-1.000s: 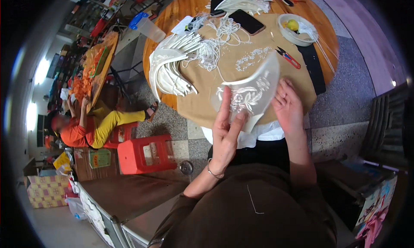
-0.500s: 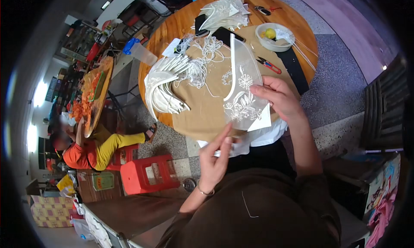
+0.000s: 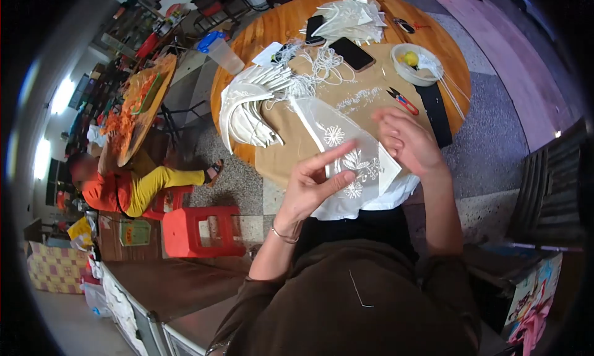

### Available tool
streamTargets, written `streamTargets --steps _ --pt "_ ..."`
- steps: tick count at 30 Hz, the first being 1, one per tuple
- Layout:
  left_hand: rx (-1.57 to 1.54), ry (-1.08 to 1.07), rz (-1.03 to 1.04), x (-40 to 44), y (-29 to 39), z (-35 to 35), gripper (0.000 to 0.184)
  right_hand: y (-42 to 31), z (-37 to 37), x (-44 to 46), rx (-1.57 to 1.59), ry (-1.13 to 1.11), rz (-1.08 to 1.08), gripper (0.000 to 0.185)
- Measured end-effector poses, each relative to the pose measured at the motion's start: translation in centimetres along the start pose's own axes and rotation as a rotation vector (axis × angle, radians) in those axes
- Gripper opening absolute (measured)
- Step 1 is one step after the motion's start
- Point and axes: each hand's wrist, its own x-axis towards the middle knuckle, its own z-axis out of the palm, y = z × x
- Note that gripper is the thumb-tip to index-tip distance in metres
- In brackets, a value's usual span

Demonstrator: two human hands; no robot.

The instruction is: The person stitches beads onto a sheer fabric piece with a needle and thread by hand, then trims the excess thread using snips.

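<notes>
A sheer white collar-shaped piece [image 3: 334,133] with white floral embroidery lies slanted across the near edge of the brown-covered table. My left hand [image 3: 309,186] is over its lower left part, with index finger and thumb stretched apart and the other fingers curled. To the right of the piece, my right hand [image 3: 409,142] is raised with its fingers curled together; whatever may be between them is too small to make out. White fabric [image 3: 390,198] shows below the piece at my lap. Left of it sits a stack of similar white pieces [image 3: 250,111].
White cord [image 3: 325,65], a phone [image 3: 352,53], red-handled thread snips [image 3: 403,101] and a white bowl [image 3: 417,65] are on the round table [image 3: 263,34]. More white pieces [image 3: 349,21] lie at the back. Left are a red stool [image 3: 201,232] and a seated person [image 3: 108,186].
The embroidered piece has tipped left and lower, and my right hand has come off it and curled. My left hand has moved up over the piece. The view has shifted slightly.
</notes>
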Motion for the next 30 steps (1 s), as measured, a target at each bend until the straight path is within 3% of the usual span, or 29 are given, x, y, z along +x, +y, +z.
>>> streamTargets --steps 1,3,6,8,12,18,30 --pt "-0.022 0.01 -0.013 -0.1 0.0 -0.1 0.057 0.4 -0.6 0.2 0.084 0.066 -0.032 0.027" --pt "0.018 0.078 0.064 0.0 -0.5 0.2 0.058 2.2 -0.2 -0.8 -0.067 0.543 -0.146 0.026" --pt "-0.198 0.215 0.067 0.1 -0.7 1.1 0.061 4.3 4.1 0.0 0.181 0.821 -0.005 0.026" --pt "-0.17 0.258 0.099 0.1 -0.6 1.5 0.064 7.2 1.9 -1.1 0.219 0.589 -0.023 0.028" --pt "-0.11 0.313 0.106 -0.1 -0.4 1.7 0.065 8.2 4.3 -1.0 0.147 0.424 -0.141 0.032" --pt "-0.11 0.294 0.045 -0.4 0.2 1.4 0.065 9.1 4.6 -1.2 -0.371 0.461 -0.268 0.034" --pt "-0.219 0.271 -0.03 -0.4 0.1 0.9 0.062 9.9 3.9 -1.5 -0.656 0.518 -0.386 0.026"
